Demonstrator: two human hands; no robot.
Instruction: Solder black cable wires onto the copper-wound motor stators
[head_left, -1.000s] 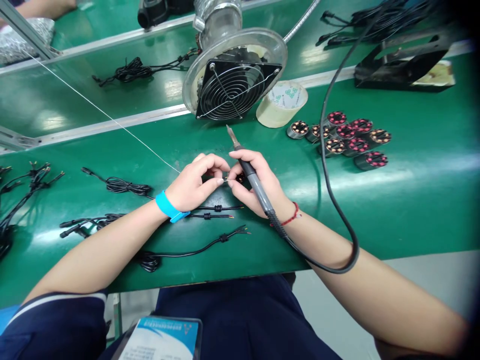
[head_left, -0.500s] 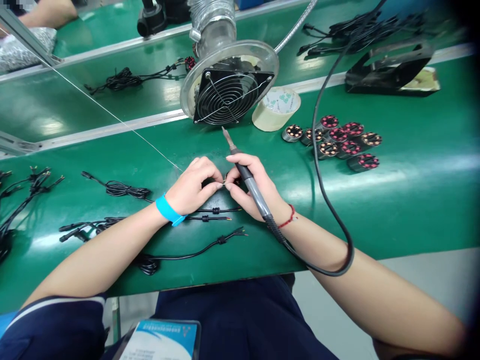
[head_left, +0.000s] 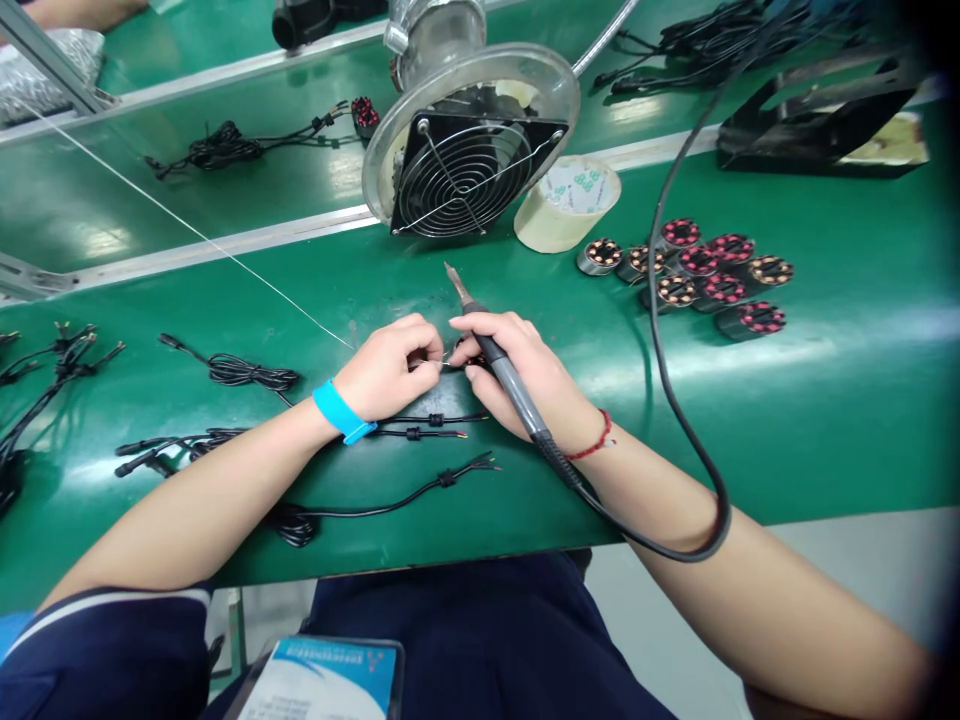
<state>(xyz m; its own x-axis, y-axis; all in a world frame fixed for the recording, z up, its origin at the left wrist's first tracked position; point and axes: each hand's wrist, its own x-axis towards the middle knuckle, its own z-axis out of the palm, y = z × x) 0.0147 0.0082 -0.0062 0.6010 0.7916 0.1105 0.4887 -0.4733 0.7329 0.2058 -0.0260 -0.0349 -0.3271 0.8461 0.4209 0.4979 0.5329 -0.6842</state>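
My right hand point(head_left: 536, 375) is closed round a soldering iron point(head_left: 514, 385), its tip pointing up and away from me. The right fingertips also touch a small dark motor stator point(head_left: 474, 360), mostly hidden behind the hand and iron. Just to the left, my left hand point(head_left: 394, 368) is closed in a pinch on thin silvery solder wire point(head_left: 277, 292), which comes down from the upper left. A short bright length shows between the two hands. Below them lie black cables point(head_left: 405, 500) with bare coloured wire ends.
A fume extractor point(head_left: 469, 180) with a fan grille hangs beyond the iron tip. Right of it stand a tape roll point(head_left: 566, 215) and several stators point(head_left: 724, 290). A black iron stand point(head_left: 817, 135) is at the back right. More cables point(head_left: 56, 370) lie at left.
My left fingertips have drawn slightly away from the right ones, opening a small gap with wire across it. The view has shifted a little; the iron stays in my right hand.
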